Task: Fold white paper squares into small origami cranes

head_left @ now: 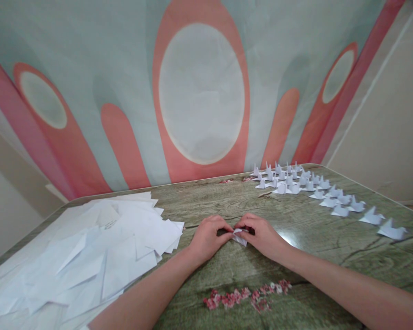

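Note:
Between my two hands, at the middle of the table, is a small folded piece of white paper (240, 238). My left hand (209, 236) pinches its left side between thumb and fingers. On the other side, my right hand (259, 233) grips the paper with thumb and forefinger, its other fingers curled. The paper is layered and pointed, its lower part showing below the fingertips; the fingers cover the rest. Both hands are close together, low over the tabletop.
A spread pile of white paper sheets (89, 252) covers the table's left side. Several folded white paper birds (340, 210) stand in rows at the back right. The wood-patterned table (206, 275) carries a printed pink blossom motif (232, 298). Behind it hangs a patterned backdrop (201, 91).

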Demonstrator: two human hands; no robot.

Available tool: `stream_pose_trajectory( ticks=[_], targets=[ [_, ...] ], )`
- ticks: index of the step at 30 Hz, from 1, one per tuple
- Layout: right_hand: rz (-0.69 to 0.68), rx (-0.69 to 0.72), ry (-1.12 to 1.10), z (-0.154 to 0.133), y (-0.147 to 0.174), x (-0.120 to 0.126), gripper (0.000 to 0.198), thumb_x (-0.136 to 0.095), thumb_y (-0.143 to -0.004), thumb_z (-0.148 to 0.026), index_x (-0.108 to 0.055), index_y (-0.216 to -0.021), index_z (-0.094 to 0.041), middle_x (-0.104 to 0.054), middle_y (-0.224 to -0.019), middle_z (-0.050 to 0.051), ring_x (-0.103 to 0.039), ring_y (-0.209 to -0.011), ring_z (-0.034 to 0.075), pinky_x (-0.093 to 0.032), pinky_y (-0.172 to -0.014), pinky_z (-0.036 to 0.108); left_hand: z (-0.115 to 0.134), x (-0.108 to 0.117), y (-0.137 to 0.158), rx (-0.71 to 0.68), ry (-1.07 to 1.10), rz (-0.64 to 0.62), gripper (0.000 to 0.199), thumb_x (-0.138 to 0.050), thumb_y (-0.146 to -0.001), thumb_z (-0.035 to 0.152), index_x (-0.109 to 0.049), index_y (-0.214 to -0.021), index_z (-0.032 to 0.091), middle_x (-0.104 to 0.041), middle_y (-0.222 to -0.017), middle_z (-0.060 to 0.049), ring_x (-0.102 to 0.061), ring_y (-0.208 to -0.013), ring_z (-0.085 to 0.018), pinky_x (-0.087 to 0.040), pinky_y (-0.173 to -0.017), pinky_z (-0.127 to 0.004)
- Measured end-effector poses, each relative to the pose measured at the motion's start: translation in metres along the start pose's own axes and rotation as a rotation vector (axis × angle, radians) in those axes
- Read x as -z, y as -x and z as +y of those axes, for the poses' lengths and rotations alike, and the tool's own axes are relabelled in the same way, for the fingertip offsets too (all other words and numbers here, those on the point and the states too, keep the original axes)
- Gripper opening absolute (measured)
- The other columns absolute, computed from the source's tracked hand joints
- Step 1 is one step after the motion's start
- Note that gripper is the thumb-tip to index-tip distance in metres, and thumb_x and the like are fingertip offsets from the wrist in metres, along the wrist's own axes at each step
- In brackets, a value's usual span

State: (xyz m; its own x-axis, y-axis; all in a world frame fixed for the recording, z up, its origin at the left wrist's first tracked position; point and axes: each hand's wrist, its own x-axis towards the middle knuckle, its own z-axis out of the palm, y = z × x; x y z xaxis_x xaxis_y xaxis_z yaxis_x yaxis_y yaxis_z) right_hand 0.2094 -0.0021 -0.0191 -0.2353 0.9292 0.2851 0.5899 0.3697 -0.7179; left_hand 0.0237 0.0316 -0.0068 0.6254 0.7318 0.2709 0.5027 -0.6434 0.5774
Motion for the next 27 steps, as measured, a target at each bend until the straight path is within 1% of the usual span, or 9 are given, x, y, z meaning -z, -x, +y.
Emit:
stream_pose_trajectory(
  ticks=[10, 19, 27],
  targets=[
    [0.024, -0.021, -0.002, 0.0011, 0.0002, -0.0039, 0.015, -0.057, -0.071, -0.009, -0.066, -0.075, -0.019, -0.055, -0.071, 0.000, -0.053, -0.066, 0.013, -0.039, -0.060, 0.024, 0.0005, -0.0003, -0.0010, 0.026, 0.037, -0.003, 0.009, -0.061, -0.076, 0.024, -0.069, -0.078, 0.021, -0.064, -0.078, -0.002, -0.057, -0.078, -0.016, -0.042, -0.074, -0.026],
    [0.023, -0.031, -0.017, 0.0023, -0.0006, -0.0047, 0.012, -0.058, -0.072, -0.012, -0.066, -0.075, -0.019, -0.054, -0.071, 0.000, -0.052, -0.067, 0.013, -0.038, -0.060, 0.024, -0.0010, -0.0029, -0.0021, 0.039, 0.033, 0.008, 0.006, -0.063, -0.074, 0.022, -0.068, -0.076, 0.020, -0.063, -0.076, -0.002, -0.056, -0.077, -0.016, -0.041, -0.072, -0.025],
    [-0.016, -0.038, 0.005, 0.0014, 0.0003, -0.0022, 0.014, -0.058, -0.075, -0.013, -0.069, -0.076, -0.021, -0.053, -0.072, 0.001, -0.052, -0.068, 0.014, -0.039, -0.061, 0.025, -0.0021, -0.0041, -0.0036, 0.066, 0.022, 0.016, 0.007, -0.065, -0.072, 0.022, -0.068, -0.078, 0.021, -0.062, -0.076, -0.001, -0.056, -0.078, -0.016, -0.041, -0.072, -0.025]
  ],
)
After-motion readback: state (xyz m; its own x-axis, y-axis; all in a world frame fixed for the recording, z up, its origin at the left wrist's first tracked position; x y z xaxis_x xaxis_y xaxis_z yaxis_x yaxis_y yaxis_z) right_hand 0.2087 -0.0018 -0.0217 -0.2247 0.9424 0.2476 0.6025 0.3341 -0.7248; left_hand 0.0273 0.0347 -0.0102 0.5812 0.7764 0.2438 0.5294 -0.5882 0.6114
